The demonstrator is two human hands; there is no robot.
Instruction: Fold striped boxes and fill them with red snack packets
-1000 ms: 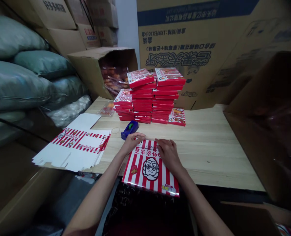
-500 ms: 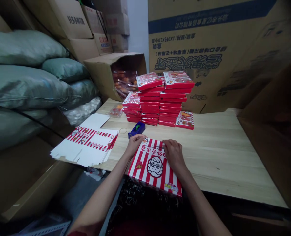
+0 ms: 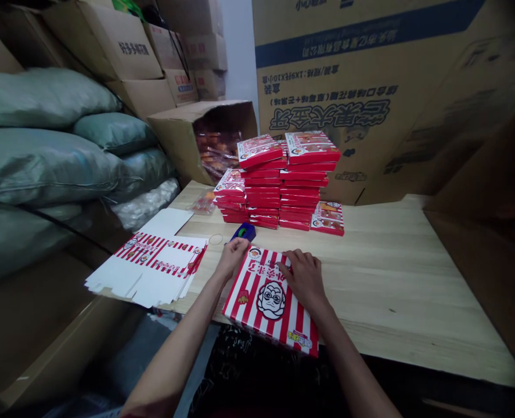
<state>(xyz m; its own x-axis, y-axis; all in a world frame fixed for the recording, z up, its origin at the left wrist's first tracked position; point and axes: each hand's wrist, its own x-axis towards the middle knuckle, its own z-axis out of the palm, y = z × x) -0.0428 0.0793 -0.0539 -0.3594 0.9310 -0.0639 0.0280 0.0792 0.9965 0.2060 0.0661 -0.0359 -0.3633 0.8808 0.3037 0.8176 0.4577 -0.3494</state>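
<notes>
A red-and-white striped box [image 3: 252, 299] with a printed cartoon face lies at the table's front edge, its near side jutting over. My left hand [image 3: 233, 256] is at its far left corner, fingertips pinched together; what they hold, if anything, is too small to make out. My right hand [image 3: 304, 280] rests on the box's top at the far right, thumb apart from the fingers. Just behind my left hand stands a blue tape dispenser [image 3: 247, 232] with a green core, partly covered by that hand.
Stacked red snack boxes [image 3: 261, 191] stand at the back of the wooden table [image 3: 396, 290]. Flat striped cartons [image 3: 152, 261] lie at left, near a rubber band [image 3: 216, 238]. An open cardboard box [image 3: 174, 125] holds wrapped items. Green sacks [image 3: 43, 157] are piled at far left.
My right thumb has spread away from the fingers over the box top. My left fingertips have shifted slightly left, off the box's corner. The view has tilted a little.
</notes>
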